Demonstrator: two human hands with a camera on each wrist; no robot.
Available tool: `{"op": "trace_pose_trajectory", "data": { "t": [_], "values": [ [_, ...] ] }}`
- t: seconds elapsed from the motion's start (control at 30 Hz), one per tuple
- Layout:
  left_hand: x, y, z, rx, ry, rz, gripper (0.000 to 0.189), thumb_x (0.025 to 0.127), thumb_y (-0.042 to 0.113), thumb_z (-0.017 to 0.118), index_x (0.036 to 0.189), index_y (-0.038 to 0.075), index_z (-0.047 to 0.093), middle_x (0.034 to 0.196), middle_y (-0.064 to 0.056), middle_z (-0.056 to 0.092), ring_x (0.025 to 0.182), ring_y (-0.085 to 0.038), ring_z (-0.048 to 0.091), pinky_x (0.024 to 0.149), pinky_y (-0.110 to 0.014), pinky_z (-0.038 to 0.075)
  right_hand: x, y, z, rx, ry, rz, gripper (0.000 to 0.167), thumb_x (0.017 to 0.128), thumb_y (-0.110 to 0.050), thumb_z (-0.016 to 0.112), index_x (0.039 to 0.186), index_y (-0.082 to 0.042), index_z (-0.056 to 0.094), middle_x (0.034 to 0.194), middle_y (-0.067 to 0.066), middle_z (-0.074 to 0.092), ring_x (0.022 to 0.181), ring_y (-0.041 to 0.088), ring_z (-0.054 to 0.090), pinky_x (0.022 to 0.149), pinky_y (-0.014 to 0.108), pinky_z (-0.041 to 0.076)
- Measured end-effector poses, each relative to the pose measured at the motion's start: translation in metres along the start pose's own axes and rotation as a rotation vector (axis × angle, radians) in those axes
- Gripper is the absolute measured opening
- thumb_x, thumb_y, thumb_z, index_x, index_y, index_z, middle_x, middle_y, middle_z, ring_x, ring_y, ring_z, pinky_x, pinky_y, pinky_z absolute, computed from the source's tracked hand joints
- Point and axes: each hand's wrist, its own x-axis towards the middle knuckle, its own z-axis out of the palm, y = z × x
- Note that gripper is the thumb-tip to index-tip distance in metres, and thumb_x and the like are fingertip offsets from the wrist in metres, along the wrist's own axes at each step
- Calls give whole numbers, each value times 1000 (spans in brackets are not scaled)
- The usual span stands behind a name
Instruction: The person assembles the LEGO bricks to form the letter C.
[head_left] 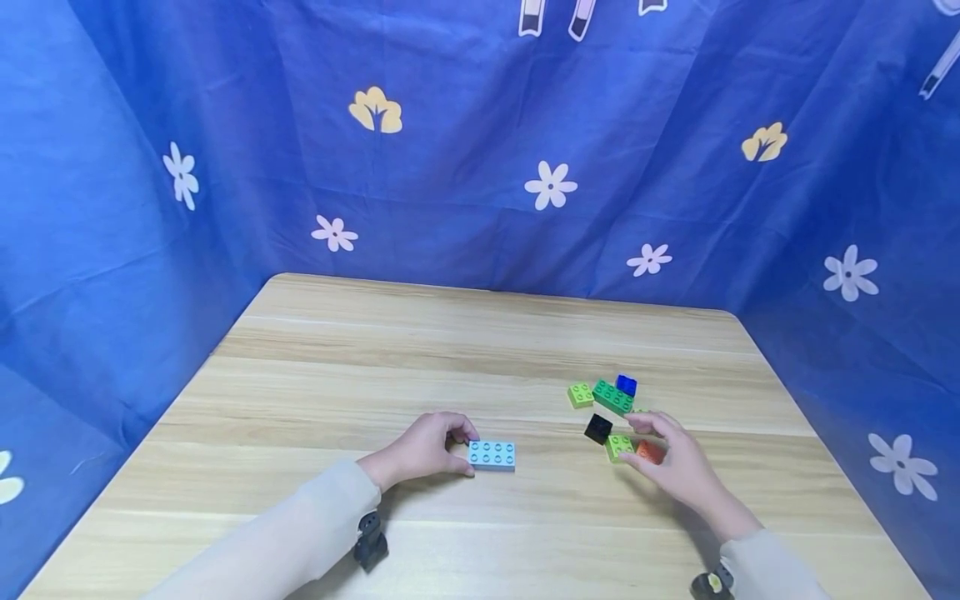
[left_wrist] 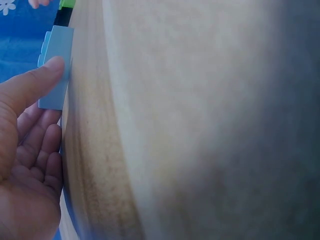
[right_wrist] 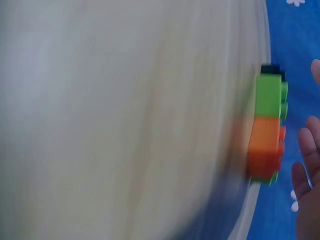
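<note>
A light blue building brick [head_left: 491, 456] with two rows of studs lies on the table in the head view. My left hand [head_left: 427, 448] holds its left end, thumb [left_wrist: 54, 65] along the near side and a finger at the far side. To the right, my right hand [head_left: 678, 467] hovers over a group of small bricks, its thumb and fingers spread apart with nothing between them. Under it is an orange brick [head_left: 651, 452], partly covered. A lime green brick [head_left: 620, 447] sits just left of the orange one, touching a black brick [head_left: 598, 428].
Behind these bricks lie another lime brick [head_left: 581, 395], a longer green brick [head_left: 612, 397] and a dark blue brick [head_left: 626, 384]. Part of one more lime piece shows beside the right fingers. A blue patterned cloth [head_left: 480, 150] surrounds the wooden table [head_left: 360, 367] at the back and sides.
</note>
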Motion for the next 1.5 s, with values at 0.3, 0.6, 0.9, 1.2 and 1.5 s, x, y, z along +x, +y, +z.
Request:
{"op": "trace_pose_trajectory", "data": {
  "t": [0.3,0.6,0.9,1.2,1.5],
  "values": [
    [0,1,2,5,-4,0,34,64,13,88,91,11,67,84,9,60,82,-15,55,77,-30,48,-18,20,-15,-121,21,14,59,66,-20,88,116,-6,61,107,2,63,92,18,60,84,26,50],
    [0,-2,3,2,-1,5,34,64,14,88,91,12,67,84,9,60,82,-14,55,76,-29,47,-25,22,-18,-165,-24,109,57,66,-30,87,111,-5,63,97,-1,64,87,18,62,84,44,50],
    [0,-2,3,-1,5,17,34,63,14,88,90,11,67,83,9,60,81,-13,55,76,-29,48,-29,28,-17,-168,-40,181,45,69,-25,86,105,-7,66,96,0,64,87,18,62,82,42,52],
    [0,-2,3,-3,-1,8,35,63,15,88,91,11,67,84,10,60,82,-14,56,77,-30,48,-30,30,-19,-151,-28,236,38,70,-24,86,100,-8,67,89,-4,65,83,16,62,79,38,53],
    [0,-1,3,3,2,13,35,63,15,88,91,11,67,84,10,60,82,-13,56,78,-29,48,-16,22,-24,-142,70,122,38,70,-13,85,102,-9,66,88,-4,64,80,16,65,74,37,56]
  ]
}}
